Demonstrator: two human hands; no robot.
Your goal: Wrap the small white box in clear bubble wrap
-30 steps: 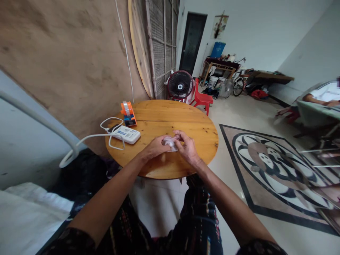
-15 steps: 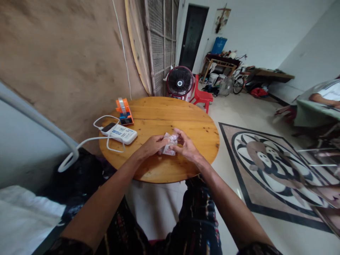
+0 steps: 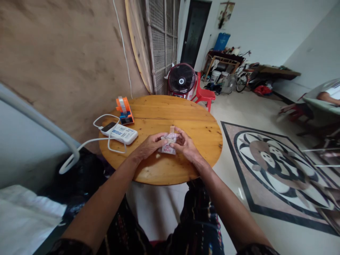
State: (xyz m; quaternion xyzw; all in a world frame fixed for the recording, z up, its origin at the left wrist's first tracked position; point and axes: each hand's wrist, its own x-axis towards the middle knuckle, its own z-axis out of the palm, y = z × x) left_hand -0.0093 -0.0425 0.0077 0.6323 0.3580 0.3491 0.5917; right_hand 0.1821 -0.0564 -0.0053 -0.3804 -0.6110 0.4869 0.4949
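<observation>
Pinkish, crinkled and partly clear, the small packet (image 3: 168, 143) sat pinched between both our hands over the near middle of the round wooden table (image 3: 186, 117). Our left hand (image 3: 148, 145) closed its fingertips on the packet's left edge, and our right hand (image 3: 186, 146) curled its fingers around the right edge and top, thumb toward us. Both grips were closed on it, tight enough to bunch the wrapping; we could not tell whether its underside touched the wood or hung just above it.

We judged the step to be the working open or unfolding of the packet, with neither hand yet drawn away from the other. The next move seemed to call for a small, opposed pull from the two sets of fingertips, with the wrists steadied near the tabletop so the contents did not spill.

Its long axis ran near to far, slightly tilted, with a narrow tab or corner pointing to the far side, away from us. What lay inside was too small to make out.

Farther left on the table lay a white power strip (image 3: 122, 134) with a looped white cable (image 3: 106, 118), and beyond it an orange tape dispenser (image 3: 124, 109), both well apart from our hands.
</observation>
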